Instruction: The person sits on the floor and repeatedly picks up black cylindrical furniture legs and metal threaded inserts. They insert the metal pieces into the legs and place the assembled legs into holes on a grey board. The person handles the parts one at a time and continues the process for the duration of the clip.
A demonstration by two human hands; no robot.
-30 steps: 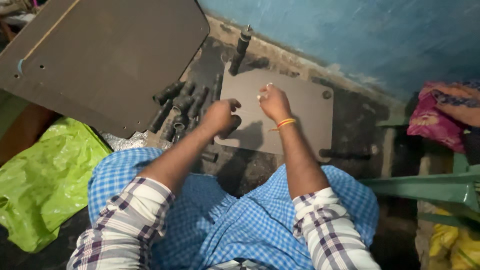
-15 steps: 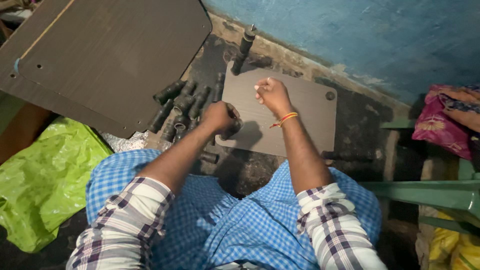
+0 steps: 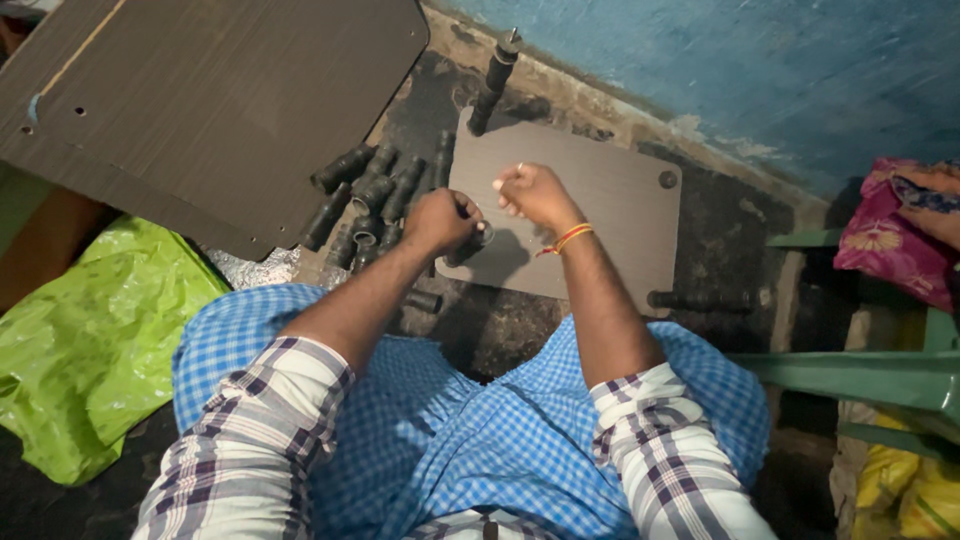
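My left hand (image 3: 438,220) grips one black tube (image 3: 468,243) | right hand (image 3: 532,193) pinches something tiny, cannot tell what | two boards: small board (image 3: 600,215) beneath my hands, large board (image 3: 210,110) left | roughly ten loose tubes (image 3: 370,195) left.

Right hand (image 3: 530,192) slid left toward frame centre, closing on left hand (image 3: 440,220) gripping the short black cylindrical tube (image 3: 468,244).

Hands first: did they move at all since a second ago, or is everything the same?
Only a little. The right hand drew in closer to the left hand over the small grey board. The left hand kept its grip on the dark tube throughout. Nothing was picked up or let go. The pile of dark tubes, the big board and the green bag stayed put.
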